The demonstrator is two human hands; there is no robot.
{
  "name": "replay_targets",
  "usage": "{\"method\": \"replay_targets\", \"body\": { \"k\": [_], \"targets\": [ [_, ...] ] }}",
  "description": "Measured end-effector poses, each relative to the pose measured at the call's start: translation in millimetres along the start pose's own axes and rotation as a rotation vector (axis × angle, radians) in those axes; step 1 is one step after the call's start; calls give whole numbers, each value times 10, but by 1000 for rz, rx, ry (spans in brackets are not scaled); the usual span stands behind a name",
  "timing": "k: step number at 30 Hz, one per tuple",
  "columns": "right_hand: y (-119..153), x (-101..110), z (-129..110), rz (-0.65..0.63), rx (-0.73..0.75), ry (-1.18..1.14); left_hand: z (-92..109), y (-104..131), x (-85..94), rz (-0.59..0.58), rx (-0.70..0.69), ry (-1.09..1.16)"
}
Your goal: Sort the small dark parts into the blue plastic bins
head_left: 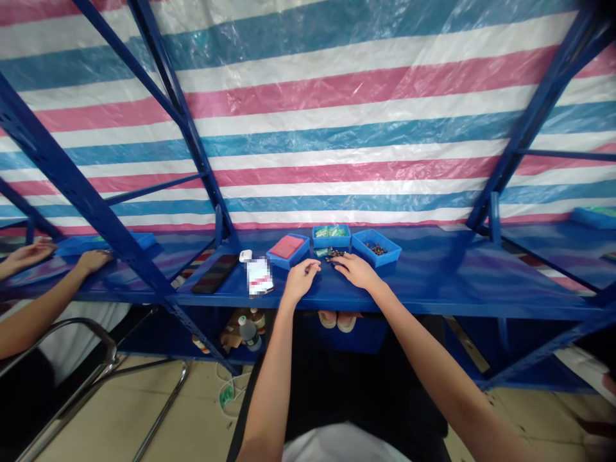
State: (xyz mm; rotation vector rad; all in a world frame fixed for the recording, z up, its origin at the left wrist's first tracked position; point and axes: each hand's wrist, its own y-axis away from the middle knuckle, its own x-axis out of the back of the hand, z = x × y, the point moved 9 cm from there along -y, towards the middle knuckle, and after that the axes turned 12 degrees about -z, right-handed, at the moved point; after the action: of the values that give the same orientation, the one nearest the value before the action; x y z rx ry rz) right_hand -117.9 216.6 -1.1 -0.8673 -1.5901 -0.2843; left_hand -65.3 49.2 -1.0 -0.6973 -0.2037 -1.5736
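My left hand (302, 278) rests near the front edge of the blue shelf, its fingers curled together; what they hold, if anything, is too small to make out. Opposite it, my right hand (357, 271) lies palm down with fingers stretched out, their tips touching a little heap of small dark brown and gold pieces (335, 253). Beside the heap lies a green and white packet (323, 253). Behind are a blue bin of similar packets (332, 232) and, to the right, a blue bin with more of the dark pieces (377, 249). A left blue bin holds pinkish-red flat sheets (285, 246).
Left on the shelf (447, 276) are a phone with a lit screen (258, 276), a white earbud case (245, 255) and a dark flat object (214, 273). Blue metal posts (192, 141) frame the bay. Another person's hand (92, 262) works at the neighbouring bay. Bottles (249, 332) stand below.
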Motion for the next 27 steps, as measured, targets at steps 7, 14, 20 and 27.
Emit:
{"method": "replay_targets", "body": {
  "k": [7,14,20,27],
  "targets": [
    [11,36,-15,34,31,-88,20,7,12,-1,6,-11],
    [143,241,55,219,4,-403,5,-1,10,12,-1,-2],
    [157,256,16,206,11,-445,-23,-6,3,16,0,3],
    [470,632,195,601,-293,-30,-21,-7,9,10,0,6]
  ]
}}
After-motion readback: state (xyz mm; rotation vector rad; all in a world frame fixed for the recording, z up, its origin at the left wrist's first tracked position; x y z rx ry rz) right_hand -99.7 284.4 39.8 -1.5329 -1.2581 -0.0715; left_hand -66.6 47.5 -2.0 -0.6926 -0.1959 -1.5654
